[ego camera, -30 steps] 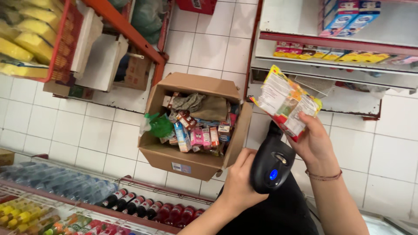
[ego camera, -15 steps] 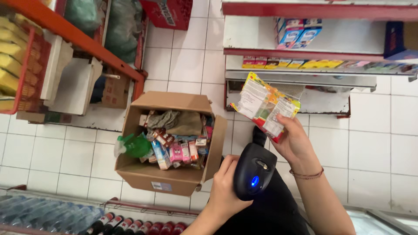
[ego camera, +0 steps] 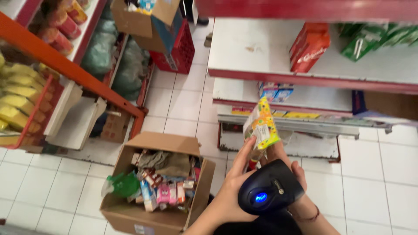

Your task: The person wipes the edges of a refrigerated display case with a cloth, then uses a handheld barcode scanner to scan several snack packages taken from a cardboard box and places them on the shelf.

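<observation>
Tiled floor; glossy packet (ego camera: 261, 126), rounded scanner (ego camera: 270, 188).

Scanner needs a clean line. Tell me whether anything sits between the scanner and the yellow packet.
Nothing visible does. The black scanner in the left hand sits just below the yellow packet, which the right hand holds up; only fingers show between.

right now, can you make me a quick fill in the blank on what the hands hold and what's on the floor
1. The left hand holds a black ____ with a blue light.
2. The right hand holds a colourful packet, mostly ____ in colour.
3. The open cardboard box full of small packages stands on the white ____ floor.

Missing words: scanner; yellow; tiled
</observation>
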